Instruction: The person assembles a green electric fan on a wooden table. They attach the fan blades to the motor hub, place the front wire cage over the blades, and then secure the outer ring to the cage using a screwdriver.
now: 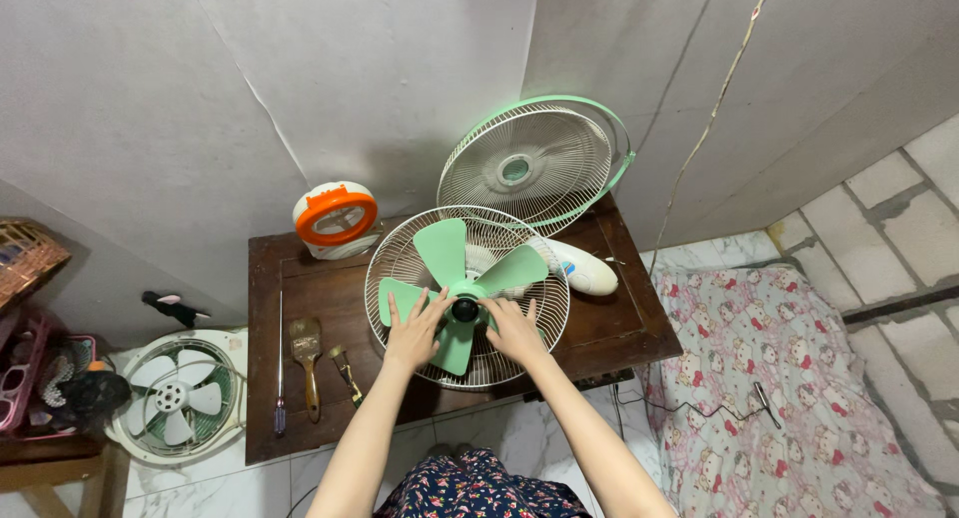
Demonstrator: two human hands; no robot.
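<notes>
Both arms outstretched, left hand (415,335) and right hand (514,330) flat on green fan blades (462,268), fingers apart

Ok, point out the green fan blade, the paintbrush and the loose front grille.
green fan blade (441,250): head view, on the upper blade's flat face.
paintbrush (306,340): head view, on the bristle end.
loose front grille (559,168): head view, on the wire mesh right of its centre.

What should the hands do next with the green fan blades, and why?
Probably twist the black hub cap loose. Both the left hand and right hand rest on the green blades beside it, and the front grille is already off, leaning against the wall.
</notes>
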